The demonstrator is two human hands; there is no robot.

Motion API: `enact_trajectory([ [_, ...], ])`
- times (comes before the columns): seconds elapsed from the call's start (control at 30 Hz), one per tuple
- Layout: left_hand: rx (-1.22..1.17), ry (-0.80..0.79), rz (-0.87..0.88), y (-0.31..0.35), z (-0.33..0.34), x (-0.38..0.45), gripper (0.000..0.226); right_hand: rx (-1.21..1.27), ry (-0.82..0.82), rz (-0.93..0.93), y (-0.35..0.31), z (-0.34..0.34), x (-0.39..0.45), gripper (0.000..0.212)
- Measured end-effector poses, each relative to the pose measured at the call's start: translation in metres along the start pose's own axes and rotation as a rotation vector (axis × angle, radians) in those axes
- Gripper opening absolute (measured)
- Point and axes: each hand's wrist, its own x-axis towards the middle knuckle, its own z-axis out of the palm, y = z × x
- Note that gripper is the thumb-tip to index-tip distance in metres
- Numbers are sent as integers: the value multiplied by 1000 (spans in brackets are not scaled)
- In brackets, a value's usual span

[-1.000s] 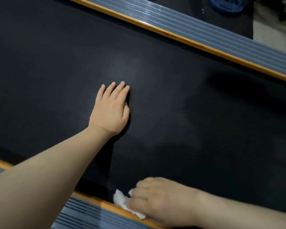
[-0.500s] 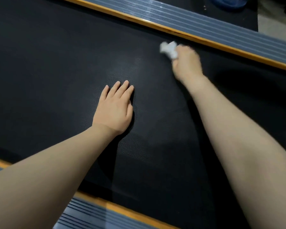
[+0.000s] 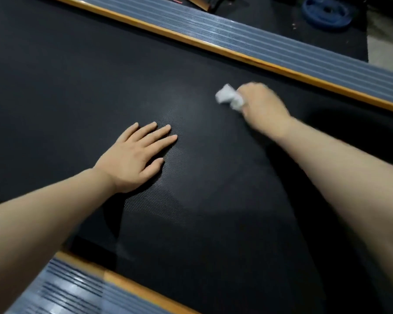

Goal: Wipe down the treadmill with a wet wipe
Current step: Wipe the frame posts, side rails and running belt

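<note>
Textured black treadmill belt [image 3: 77,87]; right hand [image 3: 262,105] grips crumpled white wipe [image 3: 228,98].

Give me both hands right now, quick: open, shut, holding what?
Left hand: open, fingers straight, flat on the black textured treadmill belt.
Right hand: closed, gripping the crumpled white wet wipe against the belt.

Dim overall, lit softly from above. Faint sheen on treadmill belt [image 3: 179,103] centre. Motion-blurred right hand [image 3: 262,105] and wet wipe [image 3: 228,98]. Dark shadow far right. Smeared near side rail [image 3: 61,288].
</note>
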Motion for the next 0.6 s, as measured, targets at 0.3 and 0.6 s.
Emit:
enact_trajectory([
  [0.3, -73, 95, -120, 5, 5, -3, 64, 247, 42, -122, -72, 3, -58, 15],
  [0.6, -79, 93, -112, 4, 5, -3, 61, 310, -249, -652, -122, -9, -96, 14],
])
